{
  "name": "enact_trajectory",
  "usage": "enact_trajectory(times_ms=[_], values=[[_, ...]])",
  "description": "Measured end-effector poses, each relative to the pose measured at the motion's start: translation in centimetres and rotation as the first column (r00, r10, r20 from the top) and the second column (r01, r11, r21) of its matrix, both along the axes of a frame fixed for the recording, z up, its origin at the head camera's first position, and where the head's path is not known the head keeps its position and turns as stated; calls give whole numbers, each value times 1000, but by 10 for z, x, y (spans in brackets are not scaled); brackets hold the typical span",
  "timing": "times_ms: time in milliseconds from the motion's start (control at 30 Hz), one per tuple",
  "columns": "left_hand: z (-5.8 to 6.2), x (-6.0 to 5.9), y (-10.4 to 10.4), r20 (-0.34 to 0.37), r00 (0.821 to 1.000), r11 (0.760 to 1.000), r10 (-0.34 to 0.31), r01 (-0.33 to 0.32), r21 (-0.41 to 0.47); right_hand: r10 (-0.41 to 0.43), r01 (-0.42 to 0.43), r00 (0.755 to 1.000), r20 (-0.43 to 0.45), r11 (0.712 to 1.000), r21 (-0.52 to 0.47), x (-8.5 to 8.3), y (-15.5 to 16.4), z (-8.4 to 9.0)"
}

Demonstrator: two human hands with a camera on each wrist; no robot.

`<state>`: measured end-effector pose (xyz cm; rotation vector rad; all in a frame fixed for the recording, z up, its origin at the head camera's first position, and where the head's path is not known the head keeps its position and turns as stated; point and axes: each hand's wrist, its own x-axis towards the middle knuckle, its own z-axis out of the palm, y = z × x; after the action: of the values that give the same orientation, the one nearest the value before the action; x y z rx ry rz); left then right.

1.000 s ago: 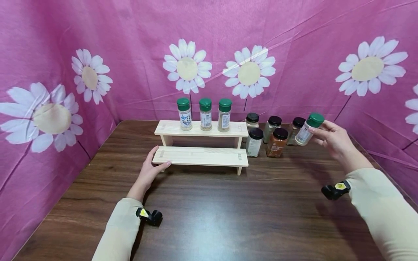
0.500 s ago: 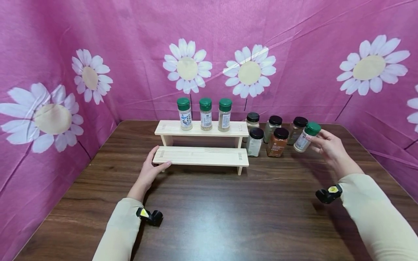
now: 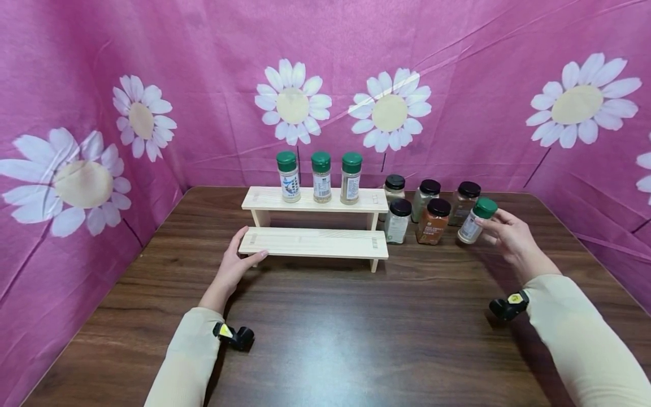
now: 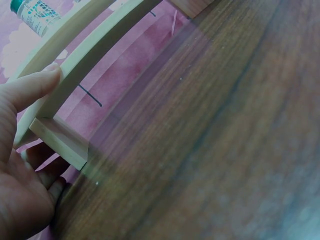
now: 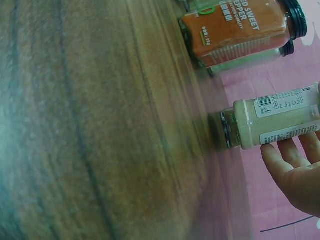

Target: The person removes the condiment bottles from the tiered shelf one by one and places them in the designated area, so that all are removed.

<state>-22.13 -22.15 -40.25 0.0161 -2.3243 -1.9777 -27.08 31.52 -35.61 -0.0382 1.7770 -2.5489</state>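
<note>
My right hand (image 3: 516, 240) holds a green-capped spice jar (image 3: 469, 228) at the right end of a group of black-capped jars. This jar leans slightly; its pale contents and label show in the right wrist view, where the spice jar (image 5: 275, 120) has fingers along its side. I cannot tell whether its base touches the table. With my left hand (image 3: 233, 268) I grip the left end of a two-tier wooden rack (image 3: 312, 243), thumb on the lower board's front edge. Three green-capped jars (image 3: 322, 183) stand upright on the upper board; the lower board bears nothing.
Several black-capped jars stand in two rows right of the rack, among them a red sweet pepper jar (image 3: 432, 223) and a white-filled jar (image 3: 397, 223). A pink flowered cloth (image 3: 203, 113) hangs behind the brown wooden table (image 3: 356, 333).
My right hand has lowered the green-capped spice jar and brought it slightly left and nearer to me, in front of the back-row jar. My left hand stays on the rack.
</note>
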Motion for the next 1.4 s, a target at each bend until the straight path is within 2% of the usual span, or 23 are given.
enact_trajectory(times_ms=[400,633,900,1000,1200,1400], values=[[0,0,0,1,1000,1000,-1,1,0,-5,5,1000,7,1000,10,-5,0,-12],[1,1,0,3,1000,1000,-1,1,-3,-25,24,999,42,999,23,-6,-3,-14],[1,1,0,9,1000,1000,-1,1,-5,-27,28,997,74,1000,-13,-4,-4,-15],[1,1,0,7,1000,1000,0,0,-3,-28,29,997,74,999,-13,-5,-4,-15],[1,1,0,7,1000,1000,3,-2,-6,-30,28,999,41,998,57,-7,-3,-17],[0,0,1,-4,1000,1000,12,-12,-11,-2,2,1000,18,1000,20,-8,-2,-19]])
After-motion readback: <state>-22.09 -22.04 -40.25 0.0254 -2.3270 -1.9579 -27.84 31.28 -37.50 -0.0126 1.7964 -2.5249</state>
